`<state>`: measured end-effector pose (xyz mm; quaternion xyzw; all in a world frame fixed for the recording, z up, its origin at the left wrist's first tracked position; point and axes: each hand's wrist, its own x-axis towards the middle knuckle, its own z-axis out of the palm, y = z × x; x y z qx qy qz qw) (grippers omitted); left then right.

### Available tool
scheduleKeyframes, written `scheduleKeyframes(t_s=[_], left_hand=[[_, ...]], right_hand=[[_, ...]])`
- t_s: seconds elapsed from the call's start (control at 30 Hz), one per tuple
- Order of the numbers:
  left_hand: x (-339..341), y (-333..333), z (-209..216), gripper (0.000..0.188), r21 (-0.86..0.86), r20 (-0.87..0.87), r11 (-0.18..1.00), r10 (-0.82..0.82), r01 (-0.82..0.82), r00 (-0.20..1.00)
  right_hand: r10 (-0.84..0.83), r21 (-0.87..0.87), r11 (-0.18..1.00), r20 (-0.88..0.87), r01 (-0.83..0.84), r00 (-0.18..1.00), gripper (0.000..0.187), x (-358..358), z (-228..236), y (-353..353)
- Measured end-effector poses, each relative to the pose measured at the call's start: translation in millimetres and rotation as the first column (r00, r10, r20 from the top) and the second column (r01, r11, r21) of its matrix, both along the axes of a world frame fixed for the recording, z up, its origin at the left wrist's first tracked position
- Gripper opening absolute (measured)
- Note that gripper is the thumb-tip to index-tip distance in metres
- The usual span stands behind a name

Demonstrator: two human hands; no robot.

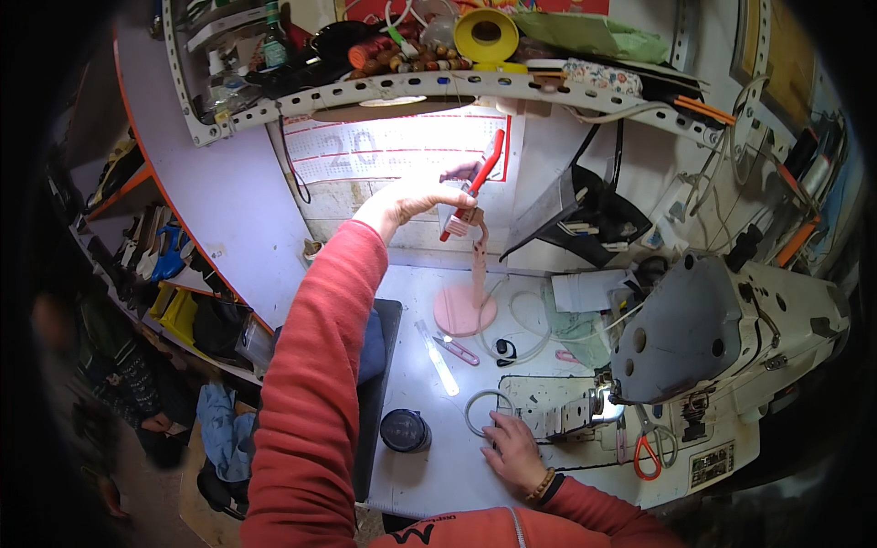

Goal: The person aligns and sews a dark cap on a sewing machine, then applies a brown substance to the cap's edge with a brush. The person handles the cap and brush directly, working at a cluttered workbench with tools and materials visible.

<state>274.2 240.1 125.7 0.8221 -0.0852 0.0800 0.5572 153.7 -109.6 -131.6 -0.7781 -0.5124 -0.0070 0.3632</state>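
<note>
My left hand (416, 198), reaching out over the far part of the table (393, 489), has its fingers closed on a red bar (494, 151), which slants up to the right. The bar is at the top of a pink stand (479, 274); I cannot tell whether the two are joined. My right hand (517, 457) lies palm down on the near part of the table, fingers loosely spread and slightly bent, gripping nothing that I can see. Its fingertips are at the near edge of a grey ring (467, 413); contact is unclear.

Left of that hand stands a black jar (406, 430). Beyond it lie a clear strip (438, 359) and a pink cutter (459, 351), near the stand's round base. To the right are a sewing machine (703, 329) and red-and-grey scissors (648, 458). At the far side, a black basket (598, 219) hangs on the wall, right of a calendar (365, 146), and a yellow roll (461, 36) sits on the shelf (320, 105) above.
</note>
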Motion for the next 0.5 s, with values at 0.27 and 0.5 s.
scheduleKeyframes(t_s=[0.27, 0.5], left_hand=[[-31, 3, -2, 0.088, 0.151, -0.001, 0.975, 0.166, -0.164, 0.986], [-150, 36, -48, 0.066, 0.472, 0.084, 0.792, 0.396, -0.386, 0.914]], right_hand=[[0.080, -0.138, 0.988, 0.112, -0.065, 0.990, 0.038, 3, -16, 17], [0.010, -0.095, 0.995, 0.247, 0.014, 0.969, 0.043, 35, -7, 81]])
